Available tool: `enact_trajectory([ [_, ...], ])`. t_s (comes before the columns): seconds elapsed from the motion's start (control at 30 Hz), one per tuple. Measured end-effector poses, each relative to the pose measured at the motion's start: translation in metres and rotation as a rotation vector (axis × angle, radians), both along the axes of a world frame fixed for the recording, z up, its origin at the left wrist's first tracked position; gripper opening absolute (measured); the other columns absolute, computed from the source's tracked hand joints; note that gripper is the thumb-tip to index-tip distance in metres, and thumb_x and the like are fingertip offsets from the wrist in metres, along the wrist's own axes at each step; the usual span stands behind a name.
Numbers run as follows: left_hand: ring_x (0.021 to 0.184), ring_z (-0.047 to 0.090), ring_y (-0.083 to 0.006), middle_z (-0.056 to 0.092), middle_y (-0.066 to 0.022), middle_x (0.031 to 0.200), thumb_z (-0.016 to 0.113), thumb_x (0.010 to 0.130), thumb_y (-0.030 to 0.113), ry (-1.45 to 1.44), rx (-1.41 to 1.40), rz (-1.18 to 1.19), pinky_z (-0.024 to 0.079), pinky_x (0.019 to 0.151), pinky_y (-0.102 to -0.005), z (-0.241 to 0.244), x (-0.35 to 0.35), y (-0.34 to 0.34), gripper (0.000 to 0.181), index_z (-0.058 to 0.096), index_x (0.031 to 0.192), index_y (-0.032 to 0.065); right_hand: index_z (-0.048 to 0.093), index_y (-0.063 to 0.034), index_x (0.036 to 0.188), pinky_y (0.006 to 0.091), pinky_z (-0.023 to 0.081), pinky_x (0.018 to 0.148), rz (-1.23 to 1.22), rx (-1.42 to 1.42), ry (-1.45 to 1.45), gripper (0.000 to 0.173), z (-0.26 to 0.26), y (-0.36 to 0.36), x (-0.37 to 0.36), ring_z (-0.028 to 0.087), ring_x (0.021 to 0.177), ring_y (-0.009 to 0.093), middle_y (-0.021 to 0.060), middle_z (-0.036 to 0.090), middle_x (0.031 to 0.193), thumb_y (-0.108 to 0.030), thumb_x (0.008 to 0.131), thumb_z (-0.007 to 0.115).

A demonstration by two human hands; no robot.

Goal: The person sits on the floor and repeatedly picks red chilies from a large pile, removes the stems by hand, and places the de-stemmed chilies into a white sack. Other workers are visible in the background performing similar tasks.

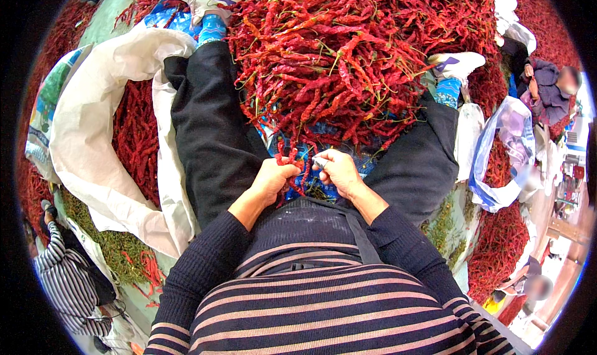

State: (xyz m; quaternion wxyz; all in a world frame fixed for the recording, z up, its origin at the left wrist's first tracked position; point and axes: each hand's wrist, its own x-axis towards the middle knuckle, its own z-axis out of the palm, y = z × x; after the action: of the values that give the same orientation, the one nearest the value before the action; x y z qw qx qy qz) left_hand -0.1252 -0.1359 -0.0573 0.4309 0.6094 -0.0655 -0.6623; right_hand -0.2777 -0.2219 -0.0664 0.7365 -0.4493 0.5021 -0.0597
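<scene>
My left hand [275,174] is closed around several dried red chili peppers [286,159], which stick out above and below its fingers. Close beside it on the right, my right hand [336,168] has its fingers curled, with a small grey metallic piece [320,162] at the thumb and fingertips; whether it is held or worn on the thumb I cannot tell. One long chili hangs between the hands. A large heap of dried red chilies with stems [326,70] lies between my outstretched legs, its near edge just beyond my hands. Under it shows a blue printed sheet [322,182].
An open white sack [88,136] holding red chilies stands beside my left leg. Green stems [116,257] lie on the floor behind it. A blue-edged white bag [480,168] is on the right. People sit at the right [550,91] and lower left [77,285].
</scene>
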Motion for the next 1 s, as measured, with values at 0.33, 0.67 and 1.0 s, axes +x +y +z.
enact_trajectory([
  [0.33,0.058,0.05,-0.0101,0.057,-0.0006,0.068,0.06,0.07,0.003,-0.012,0.015,-0.134,0.04,0.055,-0.0235,0.002,-0.003,0.0,0.004,0.06,0.074,0.0029,0.055,-0.0063,0.085,0.0225,0.047,0.047,-0.083,0.337,-0.128,0.008,-0.009,0.0,0.004,0.049,0.052,0.006,-0.0007,0.053,0.067,-0.011,0.079,0.053],
  [0.67,0.047,0.041,-0.0069,0.05,0.0033,0.059,0.062,0.072,0.011,0.076,-0.054,-0.13,0.032,0.044,-0.0219,0.001,-0.011,-0.006,0.006,0.057,0.072,0.0084,0.05,-0.0088,0.071,0.0403,0.046,0.055,0.514,-1.378,0.151,0.007,-0.037,0.007,-0.011,0.054,0.065,0.028,0.0087,0.053,0.068,-0.015,0.069,0.05],
  [1.0,0.055,0.053,-0.0235,0.054,-0.0099,0.066,0.051,0.079,0.011,0.24,-0.129,0.241,0.048,0.052,-0.0411,-0.01,0.009,-0.003,0.01,0.051,0.087,0.005,0.052,0.0025,0.079,0.0468,0.044,0.066,0.322,-0.697,0.488,0.023,-0.019,-0.033,0.013,0.055,0.075,0.041,0.0252,0.057,0.075,-0.019,0.071,0.054],
])
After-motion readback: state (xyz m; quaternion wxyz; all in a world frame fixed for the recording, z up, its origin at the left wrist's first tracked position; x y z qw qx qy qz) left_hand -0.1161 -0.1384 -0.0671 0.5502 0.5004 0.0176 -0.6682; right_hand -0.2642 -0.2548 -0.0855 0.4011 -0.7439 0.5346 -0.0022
